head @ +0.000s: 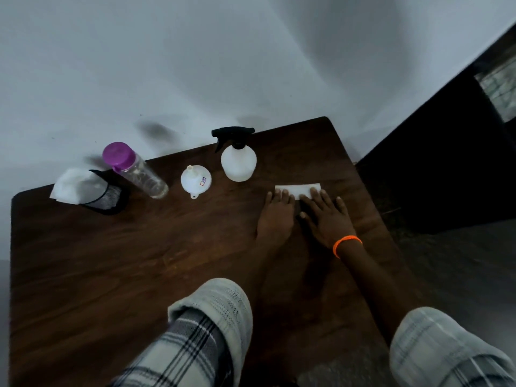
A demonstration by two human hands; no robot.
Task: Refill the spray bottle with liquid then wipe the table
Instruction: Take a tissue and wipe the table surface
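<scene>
Plaid sleeves (195, 339) up close; both hands flat, fingers straight, left hand (276, 216) and right hand (325, 219) pressing a white tissue (296, 189) onto the wooden table (111, 261). Spray bottle (238, 160) stands just beyond it.

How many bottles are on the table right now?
2. The spray bottle stands near the far edge, just beyond the hands. The purple-capped bottle stands at far left, between the funnel and the tissue holder. None looks hidden.

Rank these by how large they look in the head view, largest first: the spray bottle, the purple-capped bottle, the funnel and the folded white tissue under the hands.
1. Purple-capped bottle and spray bottle: look alike, unranked.
2. Funnel.
3. Folded white tissue, partly hidden, so unsure.
</scene>
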